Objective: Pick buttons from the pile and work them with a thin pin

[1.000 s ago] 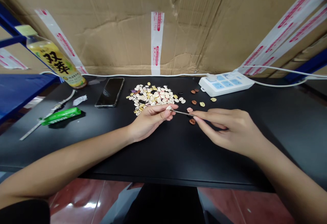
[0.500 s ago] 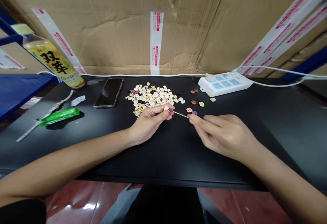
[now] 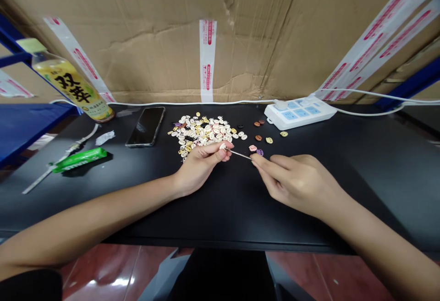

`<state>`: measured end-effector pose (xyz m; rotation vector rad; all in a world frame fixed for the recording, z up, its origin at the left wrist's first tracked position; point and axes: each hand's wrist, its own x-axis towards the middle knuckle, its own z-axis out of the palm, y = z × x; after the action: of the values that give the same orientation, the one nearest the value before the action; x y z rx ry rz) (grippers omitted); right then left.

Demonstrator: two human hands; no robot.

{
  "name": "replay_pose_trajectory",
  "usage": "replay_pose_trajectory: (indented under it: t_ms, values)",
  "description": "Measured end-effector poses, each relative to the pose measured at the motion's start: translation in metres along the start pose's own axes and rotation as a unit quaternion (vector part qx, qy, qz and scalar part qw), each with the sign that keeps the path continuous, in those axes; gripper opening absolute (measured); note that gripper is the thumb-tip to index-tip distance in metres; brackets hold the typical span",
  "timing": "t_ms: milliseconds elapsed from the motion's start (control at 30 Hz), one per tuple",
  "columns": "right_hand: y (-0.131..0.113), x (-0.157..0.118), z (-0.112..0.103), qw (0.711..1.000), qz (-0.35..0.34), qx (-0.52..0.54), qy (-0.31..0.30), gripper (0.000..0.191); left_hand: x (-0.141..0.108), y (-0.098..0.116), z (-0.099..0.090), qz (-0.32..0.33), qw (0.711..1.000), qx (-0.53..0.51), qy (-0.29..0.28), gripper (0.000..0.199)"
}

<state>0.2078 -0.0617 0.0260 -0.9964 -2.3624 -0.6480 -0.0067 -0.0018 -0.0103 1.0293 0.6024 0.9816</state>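
White button (image 3: 222, 146) pinched by left hand (image 3: 201, 166); right hand (image 3: 295, 179) holds needle (image 3: 239, 154).

- The bottle (image 3: 74, 88) on the left had big black characters on its yellow label, looked like "双萃"; the smaller print was too tiny to read.
- The tape strips (image 3: 207, 58) on the cardboard carried red print, unreadable.
- The green pack (image 3: 79, 159) had white lettering, too blurry.
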Motion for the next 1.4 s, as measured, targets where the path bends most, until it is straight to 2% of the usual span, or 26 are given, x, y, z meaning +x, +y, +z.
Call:
replay_pose_trajectory:
  t_ms: [333, 533, 633, 733, 833, 900, 1033, 1233, 1400]
  values:
    - [-0.022, -0.001, 0.018, 0.989, -0.058, -0.134, 0.038, 0.028, -0.001, -0.001, 0.002, 0.005, 0.999, -0.036, 0.014, 0.015]
    - [-0.046, 0.011, 0.027, 0.972, -0.070, -0.224, 0.019, 0.027, -0.004, -0.002, 0.012, -0.008, 0.990, -0.099, 0.104, 0.020]
    - [-0.046, 0.021, 0.025, 0.969, -0.078, -0.234, 0.010, 0.027, -0.003, -0.001, 0.012, -0.028, 0.984, -0.118, 0.133, 0.023]
    - [-0.028, 0.026, 0.016, 0.985, -0.063, -0.151, -0.046, 0.028, 0.000, 0.000, 0.009, -0.026, 0.987, -0.108, 0.113, 0.021]
    - [-0.007, 0.024, 0.007, 0.997, 0.026, -0.019, -0.065, 0.022, 0.000, 0.000, 0.005, -0.009, 0.995, -0.086, 0.053, 0.023]
    - [0.001, 0.019, 0.005, 0.993, 0.078, 0.055, -0.071, 0.023, 0.000, 0.000, 0.003, -0.008, 0.996, -0.083, 0.025, 0.025]
    - [0.005, 0.013, 0.008, 0.972, 0.144, 0.176, -0.063, 0.021, 0.000, 0.005, 0.000, -0.033, 0.995, -0.096, 0.006, 0.022]
    - [0.010, 0.011, 0.009, 0.938, 0.165, 0.302, -0.024, 0.016, 0.002, 0.010, -0.004, -0.055, 0.994, -0.088, -0.034, 0.030]
    - [0.007, 0.009, 0.009, 0.951, 0.144, 0.275, 0.010, 0.014, 0.001, 0.009, -0.004, -0.055, 0.993, -0.093, -0.042, 0.029]
